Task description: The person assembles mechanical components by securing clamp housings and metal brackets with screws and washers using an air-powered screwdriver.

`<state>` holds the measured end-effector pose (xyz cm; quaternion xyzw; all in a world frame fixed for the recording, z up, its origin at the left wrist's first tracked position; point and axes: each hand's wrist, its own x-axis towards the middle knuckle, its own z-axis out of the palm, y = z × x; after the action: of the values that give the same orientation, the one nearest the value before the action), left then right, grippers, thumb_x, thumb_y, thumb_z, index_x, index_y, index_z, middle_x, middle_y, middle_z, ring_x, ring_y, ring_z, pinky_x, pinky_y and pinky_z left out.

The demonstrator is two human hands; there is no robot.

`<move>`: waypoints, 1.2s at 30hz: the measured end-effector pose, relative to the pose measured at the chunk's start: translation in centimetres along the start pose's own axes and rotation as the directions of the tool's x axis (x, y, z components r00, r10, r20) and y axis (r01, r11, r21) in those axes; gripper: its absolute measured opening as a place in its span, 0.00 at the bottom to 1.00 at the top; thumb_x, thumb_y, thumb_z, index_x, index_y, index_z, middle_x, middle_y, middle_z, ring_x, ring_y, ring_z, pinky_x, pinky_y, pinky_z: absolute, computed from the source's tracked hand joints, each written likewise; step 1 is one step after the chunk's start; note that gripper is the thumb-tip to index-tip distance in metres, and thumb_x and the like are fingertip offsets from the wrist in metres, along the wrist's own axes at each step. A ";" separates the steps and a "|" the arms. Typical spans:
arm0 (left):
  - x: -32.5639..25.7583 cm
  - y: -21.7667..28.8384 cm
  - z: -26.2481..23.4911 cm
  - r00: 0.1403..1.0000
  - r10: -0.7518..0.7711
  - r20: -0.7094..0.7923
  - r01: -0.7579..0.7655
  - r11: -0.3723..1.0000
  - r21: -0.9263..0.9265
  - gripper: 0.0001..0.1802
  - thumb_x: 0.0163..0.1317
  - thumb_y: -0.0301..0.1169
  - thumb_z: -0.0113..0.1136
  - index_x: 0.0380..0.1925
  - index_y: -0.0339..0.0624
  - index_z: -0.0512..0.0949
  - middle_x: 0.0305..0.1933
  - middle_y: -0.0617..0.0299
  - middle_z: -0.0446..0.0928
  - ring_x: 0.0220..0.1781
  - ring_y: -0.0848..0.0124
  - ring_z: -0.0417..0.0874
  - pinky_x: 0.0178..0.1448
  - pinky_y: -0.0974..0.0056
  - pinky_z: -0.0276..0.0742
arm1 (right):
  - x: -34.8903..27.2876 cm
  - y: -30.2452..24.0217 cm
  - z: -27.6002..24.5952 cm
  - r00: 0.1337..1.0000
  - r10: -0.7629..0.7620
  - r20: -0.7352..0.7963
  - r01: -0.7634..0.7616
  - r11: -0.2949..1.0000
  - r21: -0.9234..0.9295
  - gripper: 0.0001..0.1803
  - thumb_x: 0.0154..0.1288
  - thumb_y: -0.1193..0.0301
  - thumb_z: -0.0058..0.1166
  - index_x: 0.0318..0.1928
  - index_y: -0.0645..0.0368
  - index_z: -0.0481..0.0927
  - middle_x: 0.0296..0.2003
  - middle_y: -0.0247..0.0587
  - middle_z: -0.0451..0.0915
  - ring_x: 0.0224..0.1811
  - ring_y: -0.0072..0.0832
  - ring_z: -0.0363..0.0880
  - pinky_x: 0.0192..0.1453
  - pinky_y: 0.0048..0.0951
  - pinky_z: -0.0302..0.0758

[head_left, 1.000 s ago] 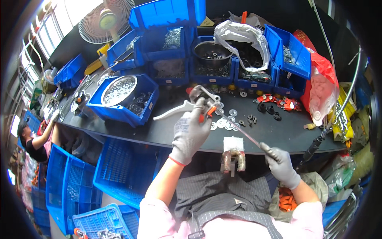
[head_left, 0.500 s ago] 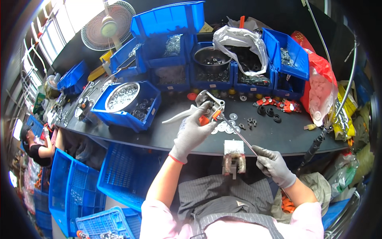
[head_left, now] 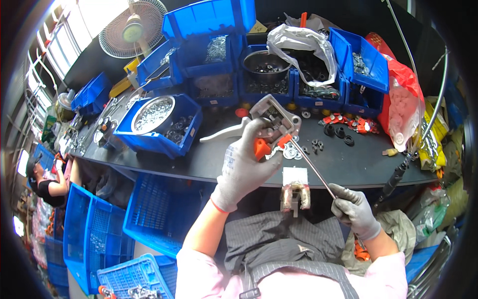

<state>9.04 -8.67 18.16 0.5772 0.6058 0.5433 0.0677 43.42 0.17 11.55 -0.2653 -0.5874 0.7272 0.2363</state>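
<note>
My left hand (head_left: 246, 167), in a grey glove, is closed on a metal hand tool (head_left: 274, 110) with an open frame-like head, a pale lever handle (head_left: 224, 132) and orange parts. I cannot make out the tool's exact kind. My right hand (head_left: 356, 212), also gloved, grips the lower end of a long thin metal rod (head_left: 314, 170). The rod slants up to an orange piece (head_left: 285, 141) at the tool's head; whether the two are joined is unclear. Behind the tool, flat silver washers (head_left: 293, 152) lie on the black table (head_left: 204, 167), partly hidden.
A clamp-like fixture (head_left: 295, 192) stands at the table's front edge. Blue bins of small metal parts (head_left: 162, 149) line the back and left. Black rings (head_left: 340, 132) and orange pieces (head_left: 356, 123) lie right. A hanging power driver (head_left: 393, 182) is at far right.
My left hand has raised the tool and brought it closer, turning its open head more toward view. My right hand and the rod have shifted slightly right.
</note>
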 end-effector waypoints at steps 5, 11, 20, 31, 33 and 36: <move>-1.9 1.6 0.4 0.996 0.087 0.023 -0.086 0.996 -0.005 0.36 0.61 0.28 0.79 0.69 0.42 0.75 0.54 0.54 0.86 0.54 0.64 0.92 0.63 0.59 0.87 | 0.7 -2.9 0.6 0.907 0.272 0.321 -0.394 0.817 0.421 0.28 0.89 0.71 0.52 0.84 0.46 0.76 0.28 0.28 0.69 0.21 0.13 0.56 0.23 0.17 0.56; -2.4 2.3 -0.6 0.990 0.140 0.005 -0.140 0.990 0.026 0.39 0.60 0.26 0.80 0.71 0.42 0.73 0.53 0.53 0.85 0.52 0.64 0.91 0.63 0.59 0.87 | 1.0 -3.0 0.5 0.842 0.237 0.485 -0.488 0.717 0.497 0.26 0.89 0.72 0.50 0.81 0.45 0.79 0.25 0.27 0.65 0.17 0.12 0.53 0.22 0.20 0.54; -2.6 3.9 -2.1 0.989 0.147 0.004 -0.147 0.987 0.069 0.40 0.60 0.32 0.81 0.71 0.41 0.73 0.53 0.49 0.87 0.52 0.54 0.93 0.59 0.56 0.88 | 0.7 -2.7 0.7 0.853 0.209 0.477 -0.454 0.749 0.482 0.27 0.88 0.72 0.50 0.81 0.46 0.79 0.24 0.27 0.65 0.17 0.12 0.54 0.21 0.20 0.54; -4.8 6.9 -3.5 0.948 0.298 0.111 -0.300 0.954 0.001 0.56 0.47 0.26 0.92 0.74 0.35 0.66 0.65 0.48 0.80 0.54 0.56 0.90 0.62 0.54 0.87 | 0.4 -1.5 0.8 0.909 -0.379 0.175 0.404 0.694 -0.596 0.21 0.76 0.84 0.61 0.67 0.65 0.86 0.41 0.44 0.89 0.36 0.30 0.85 0.44 0.33 0.82; -6.8 8.4 -3.6 0.937 0.251 0.243 -0.256 0.967 -0.009 0.44 0.50 0.21 0.88 0.67 0.34 0.74 0.60 0.48 0.82 0.52 0.56 0.91 0.59 0.54 0.87 | 2.1 -0.3 -0.3 0.754 -0.590 0.289 0.454 0.150 -0.878 0.11 0.72 0.81 0.63 0.53 0.61 0.84 0.42 0.52 0.87 0.41 0.56 0.87 0.46 0.48 0.82; -9.5 12.1 -3.4 0.809 0.365 0.460 -0.493 0.848 0.193 0.33 0.56 0.16 0.81 0.65 0.35 0.84 0.50 0.47 0.88 0.46 0.56 0.92 0.56 0.55 0.87 | 3.4 5.9 -2.2 0.872 -0.480 0.100 0.190 0.142 -0.972 0.05 0.77 0.72 0.59 0.48 0.58 0.82 0.42 0.51 0.86 0.46 0.55 0.87 0.50 0.53 0.82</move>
<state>17.29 -21.02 23.24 0.8036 0.5061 0.3124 -0.0235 42.14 2.78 5.09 -0.2973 -0.9176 0.0970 0.2453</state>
